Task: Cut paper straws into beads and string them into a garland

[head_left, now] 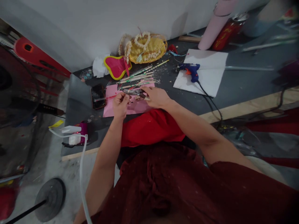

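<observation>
The right hand (157,97) grasps a pair of metal cutters (133,91) by the handles, the tool's head pointing toward the left hand (120,105). That hand's thumb and fingers are curled together just beside the cutters' tip; whether they pinch anything is too small to tell. The cutters are above a pink sheet (108,109) on a dark table (187,101), where small pale bits lie under the tool. Beyond the 2 hands, several thin patterned sticks (137,76) lie side by side, and a phone (98,93) is left of the sheet. Farther back are a pink tray (116,67) with a yellow rim and a yellow woven basket (155,40) bearing pale beaded strings (142,40). Well to the right, a blue glue gun (192,71) rests on a white sheet (207,85), near 1 red can (227,33)
</observation>
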The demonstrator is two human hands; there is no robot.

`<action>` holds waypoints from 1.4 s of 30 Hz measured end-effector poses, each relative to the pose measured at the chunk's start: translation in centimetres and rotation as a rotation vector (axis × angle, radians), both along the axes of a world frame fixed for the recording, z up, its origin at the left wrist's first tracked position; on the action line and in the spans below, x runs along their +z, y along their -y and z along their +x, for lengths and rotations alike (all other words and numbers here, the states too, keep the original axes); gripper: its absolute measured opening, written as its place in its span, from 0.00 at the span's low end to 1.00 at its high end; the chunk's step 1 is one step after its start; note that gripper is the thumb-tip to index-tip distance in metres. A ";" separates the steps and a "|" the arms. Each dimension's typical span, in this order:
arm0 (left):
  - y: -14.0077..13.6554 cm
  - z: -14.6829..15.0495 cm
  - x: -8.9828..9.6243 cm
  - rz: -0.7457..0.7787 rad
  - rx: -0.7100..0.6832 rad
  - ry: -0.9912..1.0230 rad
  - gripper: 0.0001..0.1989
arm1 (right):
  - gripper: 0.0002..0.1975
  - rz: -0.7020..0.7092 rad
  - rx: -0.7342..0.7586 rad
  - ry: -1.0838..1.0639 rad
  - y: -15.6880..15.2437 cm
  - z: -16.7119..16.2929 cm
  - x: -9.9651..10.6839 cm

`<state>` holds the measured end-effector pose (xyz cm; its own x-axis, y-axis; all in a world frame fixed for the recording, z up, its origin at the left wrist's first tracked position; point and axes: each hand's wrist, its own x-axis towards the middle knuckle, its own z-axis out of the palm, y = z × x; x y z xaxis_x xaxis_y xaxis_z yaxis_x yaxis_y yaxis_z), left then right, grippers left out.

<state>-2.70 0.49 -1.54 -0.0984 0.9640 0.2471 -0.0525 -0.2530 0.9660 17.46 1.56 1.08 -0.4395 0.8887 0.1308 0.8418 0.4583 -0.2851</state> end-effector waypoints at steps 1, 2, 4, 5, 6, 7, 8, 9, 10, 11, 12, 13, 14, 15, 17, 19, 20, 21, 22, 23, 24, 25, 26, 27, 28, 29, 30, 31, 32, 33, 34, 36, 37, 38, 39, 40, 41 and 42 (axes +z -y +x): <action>0.0 0.0 0.0 0.002 0.003 -0.009 0.11 | 0.27 0.006 0.004 -0.007 0.0 0.0 -0.1; 0.0 0.0 0.0 0.006 0.008 -0.019 0.11 | 0.28 0.011 0.013 -0.012 -0.1 0.1 -0.1; 0.0 0.0 0.0 0.015 0.017 -0.035 0.11 | 0.29 0.019 0.036 -0.018 -0.2 0.2 -0.2; 0.0 0.0 0.0 0.019 0.019 -0.040 0.12 | 0.30 0.022 0.045 -0.020 -0.2 0.3 -0.2; 0.0 -0.1 -0.1 0.021 0.017 -0.043 0.12 | 0.32 0.024 0.053 -0.021 -0.3 0.3 -0.2; 0.0 -0.1 -0.1 0.021 0.012 -0.043 0.12 | 0.33 0.025 0.057 -0.022 -0.3 0.4 -0.2; 0.0 -0.2 -0.1 0.019 0.006 -0.040 0.13 | 0.33 0.027 0.057 -0.023 -0.3 0.4 -0.2; 0.0 -0.2 -0.1 0.017 -0.001 -0.037 0.13 | 0.34 0.030 0.057 -0.024 -0.3 0.4 -0.3; 0.0 -0.2 -0.2 0.014 -0.005 -0.034 0.13 | 0.34 0.032 0.056 -0.024 -0.3 0.5 -0.3; 0.0 -0.2 -0.2 0.010 -0.008 -0.033 0.13 | 0.34 0.034 0.056 -0.024 -0.3 0.5 -0.3; 0.0 -0.2 -0.2 0.008 -0.011 -0.032 0.13 | 0.34 0.035 0.056 -0.025 -0.3 0.5 -0.3; 0.0 -0.2 -0.2 0.007 -0.014 -0.033 0.13 | 0.34 0.034 0.058 -0.026 -0.4 0.5 -0.4; 0.0 -0.2 -0.1 0.006 -0.018 -0.034 0.13 | 0.33 0.031 0.062 -0.028 -0.4 0.5 -0.4; 0.0 -0.2 -0.1 0.005 -0.021 -0.035 0.13 | 0.32 0.027 0.067 -0.028 -0.4 0.5 -0.4; 0.1 -0.2 -0.1 0.003 -0.026 -0.037 0.13 | 0.31 0.019 0.076 -0.025 -0.5 0.6 -0.5; 0.1 -0.1 0.0 0.000 -0.025 -0.041 0.13 | 0.29 0.014 0.079 -0.020 -0.5 0.6 -0.6; 0.1 -0.1 0.0 0.000 -0.022 -0.042 0.13 | 0.29 0.013 0.077 -0.019 -0.5 0.5 -0.5; 0.1 -0.1 0.0 0.000 -0.021 -0.039 0.13 | 0.28 0.012 0.074 -0.018 -0.5 0.5 -0.5; 0.1 -0.1 -0.1 0.000 -0.022 -0.035 0.13 | 0.27 0.011 0.070 -0.016 -0.4 0.5 -0.4; 0.0 -0.1 -0.1 0.000 -0.023 -0.028 0.13 | 0.27 0.010 0.064 -0.012 -0.3 0.4 -0.4; 0.0 -0.1 -0.1 -0.001 -0.025 -0.022 0.12 | 0.27 0.008 0.057 -0.005 -0.3 0.4 -0.3; 0.1 -0.2 -0.1 -0.002 -0.026 -0.017 0.12 | 0.27 0.005 0.049 0.003 -0.2 0.3 -0.2; 0.1 -0.2 -0.1 -0.001 -0.026 -0.013 0.13 | 0.28 0.001 0.040 0.013 -0.1 0.2 -0.1; 0.1 -0.2 0.0 -0.002 -0.024 -0.010 0.13 | 0.28 -0.005 0.029 0.023 0.0 0.2 0.0; 0.1 -0.2 0.0 -0.003 -0.021 -0.008 0.12 | 0.28 -0.013 0.021 0.032 0.0 0.1 0.1; 0.1 -0.2 0.0 -0.006 -0.016 -0.006 0.12 | 0.28 -0.020 0.016 0.037 0.1 0.0 0.1; 0.1 -0.1 0.0 -0.008 -0.008 -0.004 0.12 | 0.28 -0.027 0.011 0.039 0.1 0.0 0.1; 0.1 -0.1 0.0 -0.008 0.000 -0.004 0.12 | 0.28 -0.033 0.007 0.036 0.1 -0.1 0.1; 0.1 -0.1 0.0 -0.007 0.008 -0.006 0.12 | 0.27 -0.037 0.007 0.032 0.0 -0.1 0.0; 0.0 0.0 0.1 -0.004 0.016 -0.011 0.12 | 0.27 -0.039 0.008 0.026 0.0 -0.1 0.0; 0.0 0.0 0.1 0.001 0.024 -0.020 0.11 | 0.27 -0.039 0.011 0.020 -0.1 -0.1 -0.1; 0.0 0.0 0.1 0.009 0.034 -0.041 0.11 | 0.27 -0.035 0.020 0.014 -0.2 0.1 -0.2; 0.0 0.0 0.1 0.012 0.037 -0.050 0.10 | 0.28 -0.028 0.028 0.012 -0.3 0.1 -0.2; 0.0 0.0 0.1 0.017 0.039 -0.057 0.10 | 0.28 -0.021 0.035 0.010 -0.3 0.2 -0.1; 0.0 0.0 0.1 0.023 0.037 -0.061 0.10 | 0.29 -0.014 0.043 0.008 -0.3 0.3 -0.1; 0.1 0.0 0.2 0.030 0.033 -0.063 0.10 | 0.30 -0.011 0.054 0.007 -0.4 0.4 -0.1; 0.1 0.0 0.2 0.038 0.027 -0.064 0.10 | 0.31 -0.007 0.064 0.006 -0.4 0.5 -0.1; 0.1 -0.1 0.2 0.044 0.018 -0.066 0.10 | 0.32 -0.006 0.072 0.006 -0.4 0.5 -0.1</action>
